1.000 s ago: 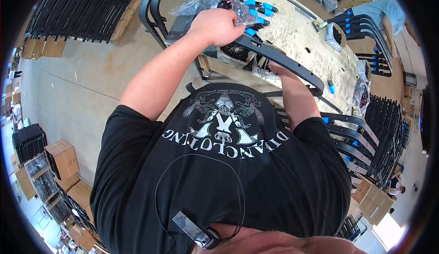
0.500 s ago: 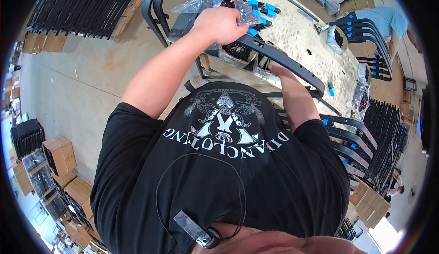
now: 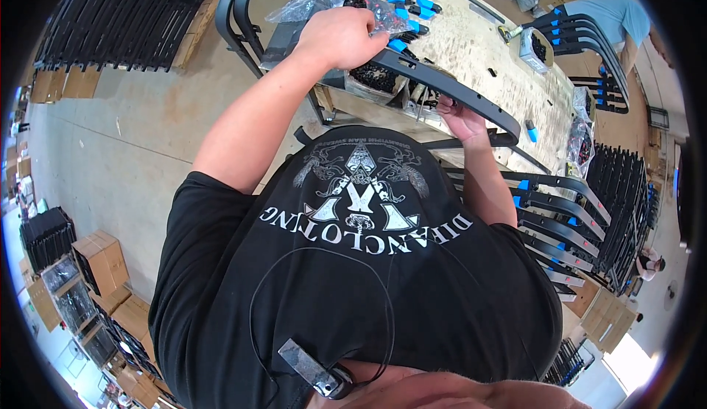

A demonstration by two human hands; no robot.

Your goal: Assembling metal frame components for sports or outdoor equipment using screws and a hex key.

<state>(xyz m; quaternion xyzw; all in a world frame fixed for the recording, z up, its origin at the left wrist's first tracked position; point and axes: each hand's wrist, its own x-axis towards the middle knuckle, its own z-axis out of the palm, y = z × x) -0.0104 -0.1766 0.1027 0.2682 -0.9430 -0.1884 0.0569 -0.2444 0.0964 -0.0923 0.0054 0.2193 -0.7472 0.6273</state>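
Note:
A curved black metal bar (image 3: pixel 446 87) with slots slants across in front of me at the table's near edge. My left hand (image 3: pixel 342 38) is closed at the bar's upper left end, its fingertips partly hidden. Just beyond that hand lies a clear plastic bag (image 3: pixel 387 17) with small red and black parts. My right hand (image 3: pixel 462 118) is under the bar's right half, palm up, fingers curled together at its underside. Whatever those fingers hold is too small to make out. Below the bar sits an open bag of small black parts (image 3: pixel 374 79).
Blue-and-black pieces (image 3: pixel 420 7) lie on the worn table (image 3: pixel 471 48). A tub of black parts (image 3: pixel 536 49) stands farther right. Stacked curved bars (image 3: pixel 556 221) flank my right side; black frames (image 3: pixel 125 15) are piled far left. A person in a grey shirt (image 3: pixel 615 18) bends at the far right.
My right hand has come lower and turned, so its palm and curled fingers now show under the bar. My left hand and the bar have shifted slightly left in view.

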